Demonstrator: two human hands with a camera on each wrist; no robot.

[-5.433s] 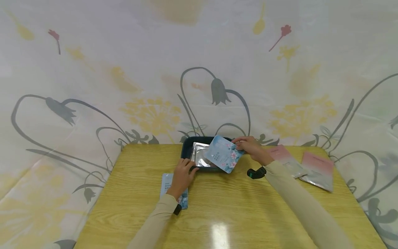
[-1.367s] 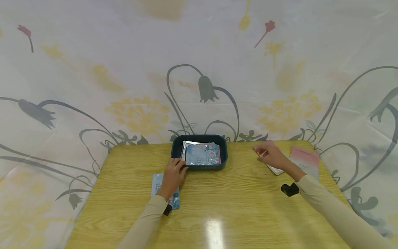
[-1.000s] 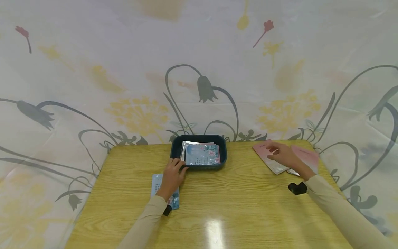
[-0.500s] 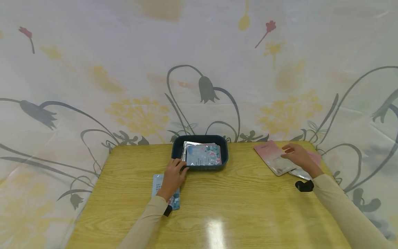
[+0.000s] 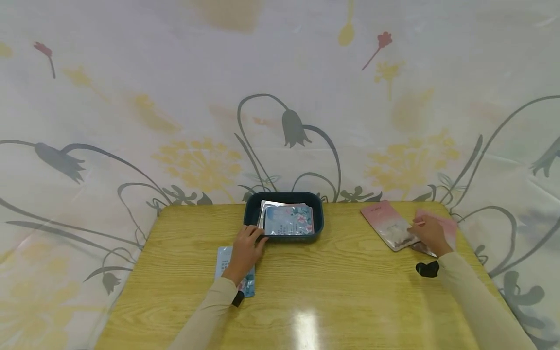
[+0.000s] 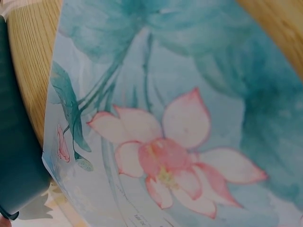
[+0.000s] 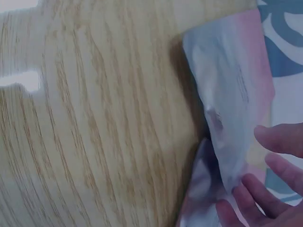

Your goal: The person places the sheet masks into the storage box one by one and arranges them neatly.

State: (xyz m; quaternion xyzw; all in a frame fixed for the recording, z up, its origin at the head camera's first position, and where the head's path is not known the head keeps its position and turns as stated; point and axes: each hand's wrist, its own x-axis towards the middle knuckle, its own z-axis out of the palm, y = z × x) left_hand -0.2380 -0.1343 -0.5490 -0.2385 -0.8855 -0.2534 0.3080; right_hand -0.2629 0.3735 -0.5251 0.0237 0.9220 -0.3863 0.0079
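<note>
My left hand (image 5: pixel 246 249) grips the near left rim of a dark teal tray (image 5: pixel 318 218), fingers over the edge. A blue lotus-print sachet (image 5: pixel 288 221) lies in the tray on silver ones. Under my left wrist lies another blue sachet (image 5: pixel 224 257); its pink lotus fills the left wrist view. My right hand (image 5: pixel 430 233) is over two pink-and-silver sachets at the right. The left one (image 5: pixel 387 224) overlaps the right one (image 5: pixel 446 226). In the right wrist view, thumb and fingers (image 7: pixel 255 189) are apart, fingertips right at the overlapping sachet's corner.
The wood-grain table (image 5: pixel 328 291) ends behind the tray, against a flower-printed cloth backdrop (image 5: pixel 280 121). A bright glare patch shows on its near part. Black wrist cameras (image 5: pixel 427 269) sit below both hands.
The blue sachet my right hand held over the tray earlier now lies inside it. My right hand has since moved right and lowered over the pink sachets. My left hand stays on the rim.
</note>
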